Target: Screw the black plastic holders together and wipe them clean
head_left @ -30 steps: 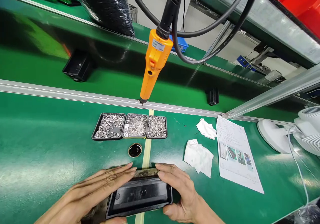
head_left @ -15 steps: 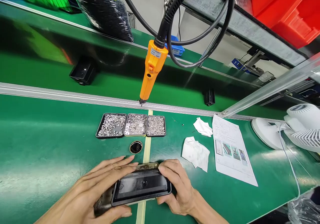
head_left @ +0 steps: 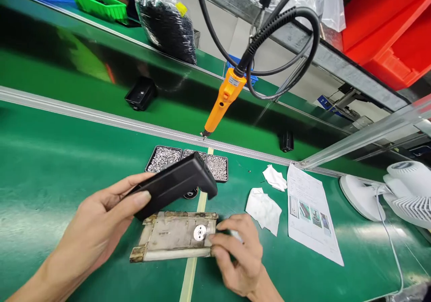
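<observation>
Casing (head_left: 171, 185), probably light, stiff plastic, suits a long-side grip: left hand (head_left: 97, 223) clasps it; right hand (head_left: 240, 255), half-curled at the jig (head_left: 171, 234) between them, hold unclear.

The casing (head_left: 175, 185) is formed of black, mostly matt plastic. The fixture (head_left: 168, 234) is faced with a dull, scuffed grey surface, and its edges (head_left: 188, 215) are roughened and stained; on it a bright, metal-looking disc (head_left: 200, 233) is seen. The tabletop (head_left: 67, 171) is finished in smooth, glossy green. Shiny metal is shown by the small parts (head_left: 217, 167). The screwdriver (head_left: 221, 102) is cased in smooth orange plastic, the bag (head_left: 164, 25) is made of crinkled, glossy film, and the sheet (head_left: 313, 225) of paper.
</observation>
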The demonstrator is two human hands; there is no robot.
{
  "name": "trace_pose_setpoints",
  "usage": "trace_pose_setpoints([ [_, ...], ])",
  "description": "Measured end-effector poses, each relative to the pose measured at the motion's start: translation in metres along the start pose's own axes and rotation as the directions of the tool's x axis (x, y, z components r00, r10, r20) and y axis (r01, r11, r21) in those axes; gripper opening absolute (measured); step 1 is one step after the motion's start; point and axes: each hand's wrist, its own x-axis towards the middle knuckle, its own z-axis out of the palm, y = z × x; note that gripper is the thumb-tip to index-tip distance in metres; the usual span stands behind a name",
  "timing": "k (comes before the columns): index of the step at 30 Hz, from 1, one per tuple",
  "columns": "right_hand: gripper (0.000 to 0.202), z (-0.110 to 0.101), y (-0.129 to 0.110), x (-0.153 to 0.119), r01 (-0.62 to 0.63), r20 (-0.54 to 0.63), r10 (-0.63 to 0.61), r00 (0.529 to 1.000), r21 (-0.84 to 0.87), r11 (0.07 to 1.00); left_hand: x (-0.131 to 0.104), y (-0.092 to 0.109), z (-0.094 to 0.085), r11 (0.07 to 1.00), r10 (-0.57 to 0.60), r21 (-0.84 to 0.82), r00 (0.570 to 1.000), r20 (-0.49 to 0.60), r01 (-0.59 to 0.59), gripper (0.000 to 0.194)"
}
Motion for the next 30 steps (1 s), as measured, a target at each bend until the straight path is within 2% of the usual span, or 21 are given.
trace_pose_setpoints([
  [3, 0.022, 0.004, 0.000, -0.004, 0.114, 0.094, -0.107, 0.990, -0.074, 0.991, 0.005, 0.004, -0.001, 0.995, -0.032, -0.097, 0.999, 0.002, 0.032, 0.045],
  [10, 0.031, 0.008, 0.003, -0.010, 0.159, 0.215, -0.124, 0.969, -0.155, 0.975, 0.002, 0.002, 0.001, 0.996, -0.049, -0.076, 0.998, 0.034, 0.052, 0.059],
  [16, 0.033, 0.001, 0.006, 0.000, 0.202, 0.314, -0.162, 0.935, -0.099, 0.974, 0.000, 0.003, 0.001, 0.997, -0.052, -0.055, 0.997, 0.055, 0.055, 0.054],
  [19, 0.031, -0.003, 0.011, 0.006, 0.236, 0.368, -0.188, 0.911, -0.090, 0.967, 0.001, 0.002, 0.000, 0.995, -0.058, -0.073, 0.997, 0.050, 0.062, 0.059],
  [21, 0.031, -0.004, 0.013, 0.008, 0.222, 0.369, -0.180, 0.912, -0.074, 0.972, 0.002, 0.002, 0.000, 0.995, -0.055, -0.082, 0.997, 0.063, 0.060, 0.061],
  [26, 0.030, 0.000, 0.013, 0.007, 0.097, 0.253, -0.105, 0.962, 0.044, 0.994, 0.002, 0.003, 0.000, 0.996, -0.038, -0.076, 0.995, 0.092, 0.045, 0.057],
  [30, 0.028, 0.001, 0.011, 0.006, 0.087, 0.262, -0.089, 0.961, 0.020, 0.996, 0.000, 0.005, 0.000, 0.996, -0.043, -0.072, 0.995, 0.090, 0.050, 0.059],
])
